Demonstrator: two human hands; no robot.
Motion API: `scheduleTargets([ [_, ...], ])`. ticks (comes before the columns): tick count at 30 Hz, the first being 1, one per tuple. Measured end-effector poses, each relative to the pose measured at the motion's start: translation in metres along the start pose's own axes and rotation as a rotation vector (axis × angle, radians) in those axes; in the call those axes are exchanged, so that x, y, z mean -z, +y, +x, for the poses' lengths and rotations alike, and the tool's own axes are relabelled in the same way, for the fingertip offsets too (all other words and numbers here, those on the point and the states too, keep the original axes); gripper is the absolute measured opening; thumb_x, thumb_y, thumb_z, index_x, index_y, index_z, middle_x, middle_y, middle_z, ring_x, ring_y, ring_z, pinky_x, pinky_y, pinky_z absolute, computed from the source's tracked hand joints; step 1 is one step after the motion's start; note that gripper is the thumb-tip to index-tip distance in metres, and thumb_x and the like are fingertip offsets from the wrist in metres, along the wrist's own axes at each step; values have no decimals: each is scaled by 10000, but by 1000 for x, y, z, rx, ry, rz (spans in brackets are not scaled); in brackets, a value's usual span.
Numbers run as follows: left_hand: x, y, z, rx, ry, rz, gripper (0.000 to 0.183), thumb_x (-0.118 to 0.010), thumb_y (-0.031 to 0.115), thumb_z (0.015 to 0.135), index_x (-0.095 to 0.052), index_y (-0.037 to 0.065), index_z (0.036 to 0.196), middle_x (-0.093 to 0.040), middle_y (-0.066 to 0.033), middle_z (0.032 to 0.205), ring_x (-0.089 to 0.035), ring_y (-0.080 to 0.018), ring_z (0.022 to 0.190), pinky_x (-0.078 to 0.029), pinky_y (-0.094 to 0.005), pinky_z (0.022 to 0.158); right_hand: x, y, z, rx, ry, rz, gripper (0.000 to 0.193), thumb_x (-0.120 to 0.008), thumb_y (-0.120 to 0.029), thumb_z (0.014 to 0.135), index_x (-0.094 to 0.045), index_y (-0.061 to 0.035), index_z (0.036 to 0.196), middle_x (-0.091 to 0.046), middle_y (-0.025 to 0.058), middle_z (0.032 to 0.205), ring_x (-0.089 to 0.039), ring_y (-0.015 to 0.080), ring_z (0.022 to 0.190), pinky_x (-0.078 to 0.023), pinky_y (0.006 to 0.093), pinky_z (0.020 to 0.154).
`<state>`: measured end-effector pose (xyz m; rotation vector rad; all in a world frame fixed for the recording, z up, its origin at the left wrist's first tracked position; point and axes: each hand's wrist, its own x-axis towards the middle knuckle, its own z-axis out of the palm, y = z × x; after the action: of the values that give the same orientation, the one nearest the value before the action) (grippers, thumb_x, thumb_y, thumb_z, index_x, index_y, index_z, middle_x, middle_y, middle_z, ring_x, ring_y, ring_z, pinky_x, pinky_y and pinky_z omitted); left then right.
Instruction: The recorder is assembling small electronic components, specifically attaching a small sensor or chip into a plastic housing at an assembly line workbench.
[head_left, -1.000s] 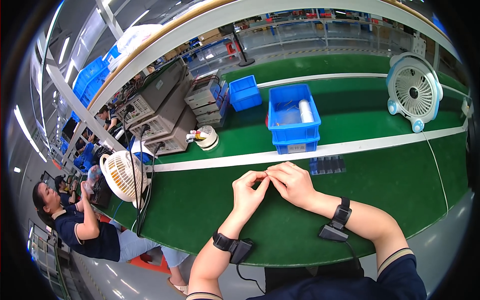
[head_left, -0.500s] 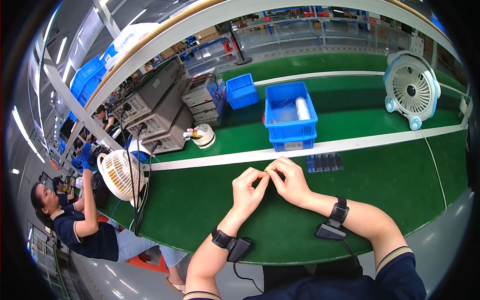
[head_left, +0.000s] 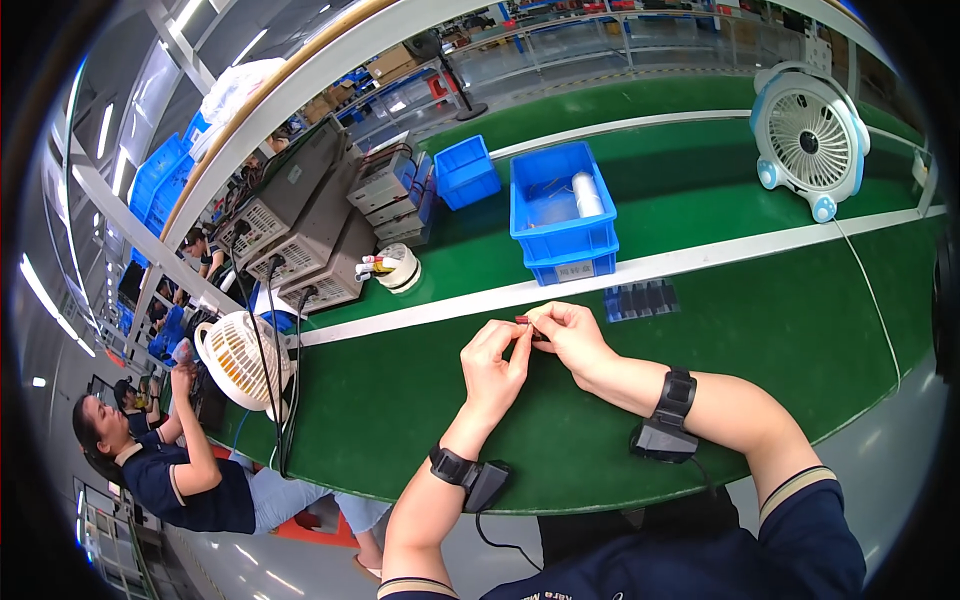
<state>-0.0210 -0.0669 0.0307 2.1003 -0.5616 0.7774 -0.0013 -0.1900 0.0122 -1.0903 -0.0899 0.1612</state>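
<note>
- Since half a second ago the view has tipped, so everything on the bench sits a little differently in it; a small red piece now shows at the fingertips, where I could hardly see anything.
- It is held where both hands meet, above the green bench; call that spot the clock's middle.
- The left hand comes in from seven o'clock, thumb and forefinger pinching the piece; the right hand comes from four, pinching too, its fingers curled. A darker bit shows under the right fingertips; I can't tell whether it's the same piece.
- I'd guess it's very light, fairly stiff and easy to drop, perhaps fragile. Gentle fingertip holds at opposite ends should suit it.
- Counting: one red piece that I can make out, two hands, two black wrist units.
- One dark blue slotted holder, at two o'clock.
- Two stacked blue bins past twelve, one white cylinder in the upper; one single blue bin at eleven.
- Two fans: a cream fan at nine, a white-and-blue fan farther out at two.
- One round white pot at ten; beyond it, three large grey instruments.
</note>
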Motion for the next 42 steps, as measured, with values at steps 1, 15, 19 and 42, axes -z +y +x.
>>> scheduleTargets([
  [1, 1, -1, 1, -38, 17, 25, 51, -649, -35, 724, -609, -20, 752, -607, -101, 704, -600, -177, 642, -462, -249, 584, -3, -7, -2, -87, -2, 71, 129, -527, -121, 879, -616, -38, 834, -603, 22, 796, -553, 90, 733, -464, 276, 707],
  [15, 2, 4, 5, -158, 28, -9, 68, -659, -33, 713, -609, -8, 751, -624, -102, 716, -618, -210, 672, -503, -313, 706, 1, -21, 1, -241, -17, 247, 138, -500, -150, 893, -601, -57, 882, -608, 20, 850, -565, 119, 829, -474, 320, 765],
  [19, 1, 2, 3, -151, -4, -9, 67, -658, -34, 713, -610, -6, 752, -629, -103, 719, -622, -214, 668, -506, -331, 739, 4, -17, 4, -263, 2, 243, 132, -511, -157, 889, -595, -56, 885, -607, 24, 844, -564, 122, 831, -471, 329, 764],
  [42, 17, -6, 4, -228, -192, 197, 123, -644, -18, 703, -584, 28, 801, -625, -83, 805, -623, -230, 727, -500, -286, 611, 19, -19, 15, -226, -343, -531, 456, -569, -418, 840, -555, -57, 1118, -602, 36, 952, -592, 104, 743, -508, 257, 643],
])
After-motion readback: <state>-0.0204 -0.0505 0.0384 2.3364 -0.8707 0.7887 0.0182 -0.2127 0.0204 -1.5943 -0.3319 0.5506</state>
